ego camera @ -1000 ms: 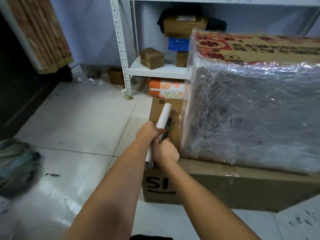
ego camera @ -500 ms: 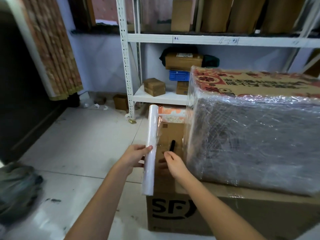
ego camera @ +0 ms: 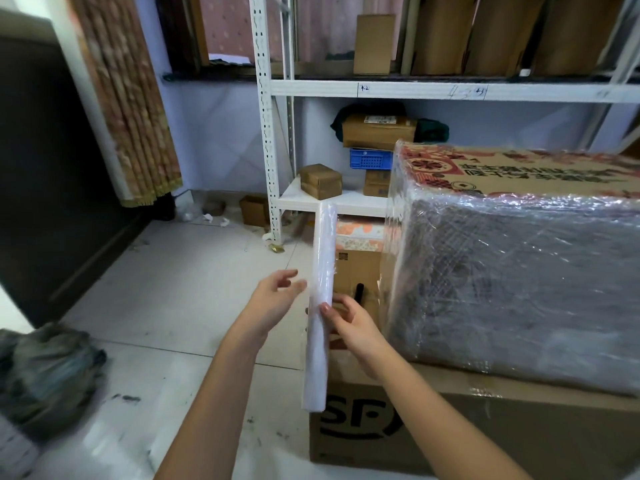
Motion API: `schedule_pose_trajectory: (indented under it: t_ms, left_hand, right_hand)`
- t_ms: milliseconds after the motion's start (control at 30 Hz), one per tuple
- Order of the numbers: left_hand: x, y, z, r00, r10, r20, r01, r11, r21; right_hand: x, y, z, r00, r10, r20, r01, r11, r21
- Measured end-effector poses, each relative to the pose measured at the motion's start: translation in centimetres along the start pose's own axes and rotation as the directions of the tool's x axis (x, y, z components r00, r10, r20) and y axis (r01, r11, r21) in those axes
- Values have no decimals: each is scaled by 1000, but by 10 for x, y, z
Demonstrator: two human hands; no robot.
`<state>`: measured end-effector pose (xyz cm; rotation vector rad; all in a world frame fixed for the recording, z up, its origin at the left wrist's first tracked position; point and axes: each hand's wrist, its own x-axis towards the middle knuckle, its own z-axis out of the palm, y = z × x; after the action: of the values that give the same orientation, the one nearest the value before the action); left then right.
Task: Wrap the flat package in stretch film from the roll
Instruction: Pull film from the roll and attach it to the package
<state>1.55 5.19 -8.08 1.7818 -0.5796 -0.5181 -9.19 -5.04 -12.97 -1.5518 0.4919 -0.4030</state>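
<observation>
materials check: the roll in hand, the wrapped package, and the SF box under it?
Stretch film roll: thin plastic film, milky and glossy; fine wrinkles show where it is wound.
Wrapped package: printed cardboard top, under clear shiny film that crinkles and glints; the dark side's material cannot be told.
SF box: plain brown cardboard, matte, seemingly corrugated, with glossy tape along its top edge.

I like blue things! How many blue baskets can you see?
1. The blue basket sits on the white shelf, under a brown carton. The wrapped package may hide others.
</observation>
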Motion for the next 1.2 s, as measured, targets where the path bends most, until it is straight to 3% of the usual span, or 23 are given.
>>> schedule_pose_trajectory:
  t_ms: [67,200,333,533,733,1000,1200]
  left_hand:
    - [-7,14,4,996,87,-27,-89,992,-86]
    - [-23,30,27,974,225,-6,-223,968,118]
    - [-31,39,44,948,301,-106,-284,947,148]
    - [-39,51,42,879,418,-230,-434,901,-21]
    - [-45,68,48,949,284,-135,-312,910,-274]
    - [-62,96,63,965,262,-23,-240,842,-483]
    - [-68,87,60,957,285,43,-242,874,-421]
  right_hand:
    - [-8,6,-1,999,-34,-43,35,999,33]
    - [-20,3,-9,985,-122,-123,133,988,82]
    - [-27,-9,-16,964,-212,-160,224,973,62]
    - [-37,-23,-24,942,-292,-165,290,956,-37]
    - [-45,-38,-37,928,-329,-177,322,944,-67]
    - [-65,-61,-47,929,-314,-196,315,949,-28]
    - [-84,-74,-58,930,-331,-161,350,930,108]
